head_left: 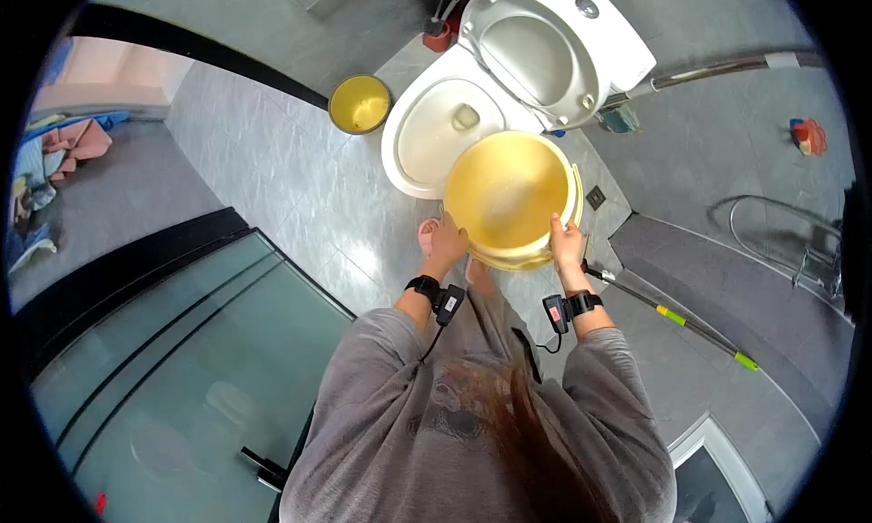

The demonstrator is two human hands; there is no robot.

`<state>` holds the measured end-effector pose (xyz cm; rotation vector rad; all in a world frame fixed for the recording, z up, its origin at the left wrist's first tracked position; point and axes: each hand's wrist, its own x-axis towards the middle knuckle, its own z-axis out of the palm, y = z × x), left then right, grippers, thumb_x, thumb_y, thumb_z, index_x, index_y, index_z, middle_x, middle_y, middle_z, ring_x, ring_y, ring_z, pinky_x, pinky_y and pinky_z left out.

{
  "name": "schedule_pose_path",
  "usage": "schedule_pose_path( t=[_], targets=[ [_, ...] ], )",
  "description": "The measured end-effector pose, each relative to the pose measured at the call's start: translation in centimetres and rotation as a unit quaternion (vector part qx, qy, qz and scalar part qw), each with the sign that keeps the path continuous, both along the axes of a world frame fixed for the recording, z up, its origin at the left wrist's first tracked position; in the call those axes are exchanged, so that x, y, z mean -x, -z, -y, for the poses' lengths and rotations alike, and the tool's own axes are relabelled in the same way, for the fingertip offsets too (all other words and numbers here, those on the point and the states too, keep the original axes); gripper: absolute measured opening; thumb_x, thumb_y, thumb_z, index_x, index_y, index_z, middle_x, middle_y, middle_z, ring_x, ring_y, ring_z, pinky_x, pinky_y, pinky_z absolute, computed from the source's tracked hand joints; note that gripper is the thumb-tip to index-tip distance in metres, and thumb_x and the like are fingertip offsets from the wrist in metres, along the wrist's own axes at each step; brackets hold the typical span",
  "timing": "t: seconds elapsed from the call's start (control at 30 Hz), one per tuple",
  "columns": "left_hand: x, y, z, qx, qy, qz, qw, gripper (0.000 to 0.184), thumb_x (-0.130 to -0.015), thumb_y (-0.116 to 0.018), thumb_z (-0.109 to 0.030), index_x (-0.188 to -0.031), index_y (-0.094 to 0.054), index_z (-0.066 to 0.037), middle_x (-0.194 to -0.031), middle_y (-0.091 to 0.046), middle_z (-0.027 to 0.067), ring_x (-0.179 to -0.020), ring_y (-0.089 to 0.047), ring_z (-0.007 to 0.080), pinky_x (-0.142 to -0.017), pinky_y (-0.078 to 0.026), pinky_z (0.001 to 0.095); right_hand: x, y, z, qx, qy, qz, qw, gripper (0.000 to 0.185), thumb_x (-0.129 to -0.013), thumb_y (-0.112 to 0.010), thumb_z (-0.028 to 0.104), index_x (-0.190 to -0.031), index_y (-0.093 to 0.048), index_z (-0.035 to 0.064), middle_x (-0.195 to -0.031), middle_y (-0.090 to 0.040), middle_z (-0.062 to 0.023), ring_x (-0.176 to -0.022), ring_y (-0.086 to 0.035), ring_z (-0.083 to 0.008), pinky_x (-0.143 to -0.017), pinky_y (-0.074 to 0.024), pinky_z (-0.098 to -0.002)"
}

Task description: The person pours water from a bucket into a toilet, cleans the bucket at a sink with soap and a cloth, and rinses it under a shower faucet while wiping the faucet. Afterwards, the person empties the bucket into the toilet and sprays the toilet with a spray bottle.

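"What's crowding you in there?"

"The toilet (401, 148) stands right ahead, seat and lid raised, with a red brush holder (437, 41) past its far left side. A pole (671, 315) with a green end slants away beyond my right hand (568, 243). On my left there's a glass door (200, 341)."

"And the yellow bucket (472, 179)?"

"In front of me, between my hands, overlapping the toilet from where I look; I can't tell whether they touch. My left hand (445, 244) grasps its near left side; my right grips the near right rim, thumb over the edge."

"Anything in it?"

"A pale patch shows at the bottom, water or just shine, I can't tell. The small yellow bin (341, 101) beside the toilet has a bright glint inside; I can't make out more."
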<state>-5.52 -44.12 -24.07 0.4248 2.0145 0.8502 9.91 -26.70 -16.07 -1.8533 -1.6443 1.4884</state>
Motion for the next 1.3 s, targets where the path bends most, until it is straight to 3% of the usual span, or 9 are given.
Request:
schedule_pose_path(
  t=[0.37, 0.63, 0.73, 0.9, 1.07, 1.1, 1.13, 1.23, 1.3],
  targets=[
    [1.5, 13.4, 3.2, -0.037, 0.142, 0.005, 0.989, 0.029, -0.071, -0.043, -0.011, -0.092, -0.049, 0.007, -0.093, -0.049, 0.0261, -0.092, -0.043, 0.0408, -0.082, -0.034, 0.0416, 12.3, 1.2, -0.5, 0.114, -0.057, -0.084, 0.988, 0.029, -0.080, -0.052, 0.024, -0.085, -0.052, -0.0053, -0.064, -0.052, -0.0062, -0.052, -0.050, -0.0114, -0.041, -0.0481, -0.0256],
    [5.4, 1.6, -0.1, 0.063, 0.136, 0.094, 0.984, 0.031, -0.074, -0.037, -0.014, -0.089, -0.048, 0.011, -0.109, -0.040, 0.0304, -0.108, -0.029, 0.0400, -0.095, -0.019, 0.0393, 15.2, 1.7, -1.5, 0.095, -0.083, -0.076, 0.989, 0.021, -0.078, -0.056, 0.018, -0.071, -0.053, -0.0020, -0.057, -0.051, -0.0042, -0.045, -0.049, -0.0103, -0.038, -0.0461, -0.0246],
    [3.3, 5.7, 0.0, 0.121, 0.043, 0.028, 0.991, 0.024, -0.076, -0.038, -0.014, -0.083, -0.057, -0.001, -0.088, -0.055, 0.0177, -0.086, -0.052, 0.0326, -0.069, -0.043, 0.0378, 15.6, 1.2, -1.3, 0.107, -0.067, -0.098, 0.987, 0.021, -0.078, -0.056, 0.017, -0.073, -0.053, -0.0030, -0.059, -0.053, -0.0052, -0.046, -0.050, -0.0106, -0.039, -0.0464, -0.0244],
    [4.0, 6.1, 0.7, 0.073, 0.086, 0.014, 0.994, 0.028, -0.076, -0.038, -0.016, -0.086, -0.053, 0.005, -0.096, -0.052, 0.0239, -0.094, -0.047, 0.0356, -0.080, -0.036, 0.0388, 17.5, 1.1, -1.4, 0.118, -0.059, -0.088, 0.987, 0.020, -0.078, -0.056, 0.016, -0.077, -0.054, -0.0037, -0.063, -0.054, -0.0065, -0.049, -0.051, -0.0111, -0.040, -0.0468, -0.0241],
    [0.7, 22.5, 3.5, -0.001, 0.185, -0.120, 0.975, 0.025, -0.075, -0.042, -0.016, -0.074, -0.056, 0.006, -0.080, -0.055, 0.0243, -0.075, -0.054, 0.0328, -0.069, -0.041, 0.0373, 18.7, 1.8, -0.7, 0.140, -0.038, -0.094, 0.985, 0.021, -0.077, -0.057, 0.016, -0.080, -0.054, -0.0045, -0.064, -0.054, -0.0069, -0.051, -0.051, -0.0111, -0.043, -0.0450, -0.0229],
    [-1.5, 25.2, 2.8, 0.019, -0.067, -0.124, 0.990, 0.028, -0.074, -0.040, -0.018, -0.077, -0.056, 0.005, -0.083, -0.056, 0.0192, -0.082, -0.052, 0.0273, -0.072, -0.039, 0.0342, 18.8, 2.4, -0.6, 0.129, -0.039, -0.091, 0.987, 0.022, -0.077, -0.058, 0.016, -0.081, -0.054, -0.0049, -0.065, -0.054, -0.0069, -0.051, -0.051, -0.0109, -0.044, -0.0439, -0.0224],
    [-1.9, 24.9, 2.1, 0.038, -0.314, -0.120, 0.941, 0.030, -0.073, -0.037, -0.020, -0.079, -0.055, 0.003, -0.086, -0.056, 0.0141, -0.089, -0.050, 0.0219, -0.076, -0.037, 0.0310, 19.0, 2.6, -0.5, 0.118, -0.039, -0.087, 0.988, 0.023, -0.076, -0.058, 0.016, -0.082, -0.054, -0.0053, -0.066, -0.055, -0.0070, -0.052, -0.051, -0.0107, -0.045, -0.0428, -0.0220],
    [4.4, 17.6, 3.1, -0.042, -0.148, 0.254, 0.955, 0.024, -0.074, -0.041, -0.015, -0.069, -0.056, 0.004, -0.066, -0.055, 0.0150, -0.058, -0.050, 0.0224, -0.055, -0.039, 0.0332, 19.4, 3.4, -0.4, 0.118, -0.052, -0.085, 0.988, 0.025, -0.075, -0.060, 0.018, -0.083, -0.055, -0.0056, -0.066, -0.056, -0.0064, -0.055, -0.051, -0.0105, -0.048, -0.0423, -0.0219],
    [5.9, 12.4, 2.3, 0.000, -0.085, 0.233, 0.969, 0.027, -0.073, -0.039, -0.017, -0.074, -0.056, 0.003, -0.076, -0.055, 0.0130, -0.069, -0.049, 0.0211, -0.061, -0.037, 0.0322, 19.8, 3.7, -0.4, 0.112, -0.055, -0.088, 0.988, 0.025, -0.075, -0.060, 0.018, -0.083, -0.055, -0.0055, -0.065, -0.056, -0.0061, -0.056, -0.052, -0.0106, -0.049, -0.0425, -0.0220]
  ],
)
